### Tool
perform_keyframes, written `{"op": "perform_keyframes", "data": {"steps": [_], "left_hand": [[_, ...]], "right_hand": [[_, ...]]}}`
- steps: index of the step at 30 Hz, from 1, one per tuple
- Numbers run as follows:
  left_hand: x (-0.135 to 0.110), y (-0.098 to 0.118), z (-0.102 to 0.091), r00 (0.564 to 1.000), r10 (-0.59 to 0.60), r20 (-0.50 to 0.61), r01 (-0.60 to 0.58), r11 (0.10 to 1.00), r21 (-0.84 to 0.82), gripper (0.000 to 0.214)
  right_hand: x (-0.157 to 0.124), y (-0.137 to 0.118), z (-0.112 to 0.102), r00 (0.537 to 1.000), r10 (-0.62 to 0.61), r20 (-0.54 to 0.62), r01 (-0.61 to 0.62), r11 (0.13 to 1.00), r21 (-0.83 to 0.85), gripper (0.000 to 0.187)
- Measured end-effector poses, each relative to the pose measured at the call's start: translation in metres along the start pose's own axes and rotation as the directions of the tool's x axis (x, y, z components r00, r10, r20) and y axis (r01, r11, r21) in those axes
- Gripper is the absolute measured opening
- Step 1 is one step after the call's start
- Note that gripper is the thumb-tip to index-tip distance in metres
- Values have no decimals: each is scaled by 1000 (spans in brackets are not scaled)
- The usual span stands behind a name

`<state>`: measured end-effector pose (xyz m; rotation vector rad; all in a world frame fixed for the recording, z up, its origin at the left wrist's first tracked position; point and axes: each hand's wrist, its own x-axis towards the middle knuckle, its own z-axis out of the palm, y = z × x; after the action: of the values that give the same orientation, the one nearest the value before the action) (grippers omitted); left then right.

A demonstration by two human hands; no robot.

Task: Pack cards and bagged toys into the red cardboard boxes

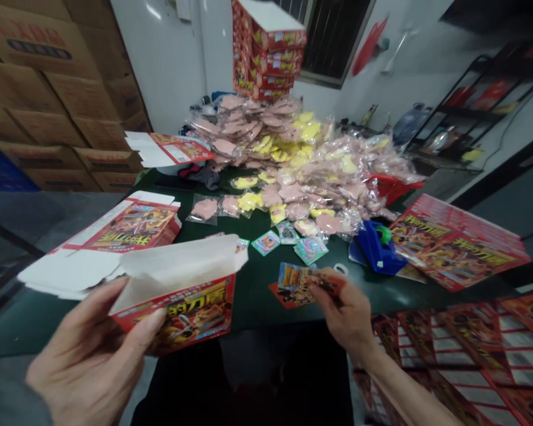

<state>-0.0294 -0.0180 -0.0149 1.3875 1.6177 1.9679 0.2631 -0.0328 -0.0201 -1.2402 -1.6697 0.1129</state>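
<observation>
My left hand [102, 349] grips a red printed cardboard box [199, 310] near the table's front edge; its white flap [182, 260] stands up and the top looks unsealed. At the right, my right hand [344, 313] pinches a small printed card [295, 278] by its edge. Beneath that card lies a red-orange piece [281, 299], partly covered, so I cannot tell whether it is also held. Just beyond, several teal-edged cards [311, 248] rest on the dark green table [257, 284]. A white ring [340, 269] lies close to my right fingers.
A large heap of pink and yellow shapes in clear bags [293, 160] fills the back. Flat box blanks [128, 228] lie left. A blue tape dispenser [379, 248] and stacked red boxes [453, 242] stand right. More boxes [471, 355] sit lower right. Cartons [39, 89] line the left wall.
</observation>
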Motion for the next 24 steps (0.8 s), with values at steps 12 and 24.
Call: {"op": "perform_keyframes", "data": {"steps": [12,24], "left_hand": [[-9,-1,82,869,98,484,205,820,-534,49],[-9,-13,75,799,119,590,283,791,-543,56]], "right_hand": [[69,-45,-11,992,13,-122,33,929,369,44],[72,-59,2,868,-469,-165,466,883,-61,36]]}}
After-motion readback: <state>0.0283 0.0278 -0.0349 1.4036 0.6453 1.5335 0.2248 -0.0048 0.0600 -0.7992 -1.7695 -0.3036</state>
